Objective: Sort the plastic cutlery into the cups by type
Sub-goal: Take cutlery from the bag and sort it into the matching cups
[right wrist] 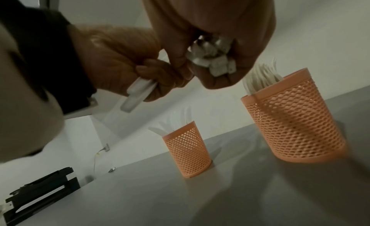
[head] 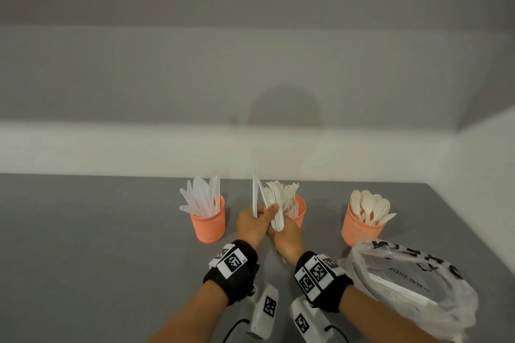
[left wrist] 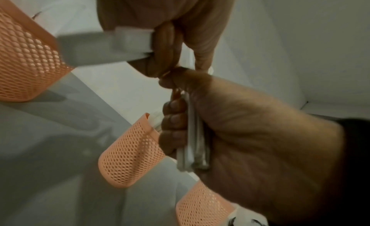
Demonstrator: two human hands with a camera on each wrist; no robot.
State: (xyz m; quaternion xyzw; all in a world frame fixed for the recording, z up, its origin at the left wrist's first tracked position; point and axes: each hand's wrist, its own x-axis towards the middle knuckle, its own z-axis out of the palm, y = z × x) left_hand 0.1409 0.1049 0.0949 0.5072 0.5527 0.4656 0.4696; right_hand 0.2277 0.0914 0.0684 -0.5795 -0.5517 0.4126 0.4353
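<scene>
Three orange mesh cups stand in a row on the grey table: the left cup (head: 209,224) holds knives, the middle cup (head: 299,210) forks, the right cup (head: 361,228) spoons. Both hands meet in front of the middle cup. My left hand (head: 257,217) pinches white knives (head: 254,196) that point up; their handles (right wrist: 138,93) stick out under its fingers. My right hand (head: 284,234) grips a fanned bundle of mixed white cutlery (head: 274,203), its handle ends (right wrist: 212,61) showing in the fist. The knife cup (right wrist: 187,152) and fork cup (right wrist: 292,122) stand below the hands.
A crumpled clear plastic bag (head: 404,281) with black lettering lies at the front right, close to the spoon cup. A white wall (head: 250,147) runs behind the cups. A black object (right wrist: 40,196) sits at the table's far left edge.
</scene>
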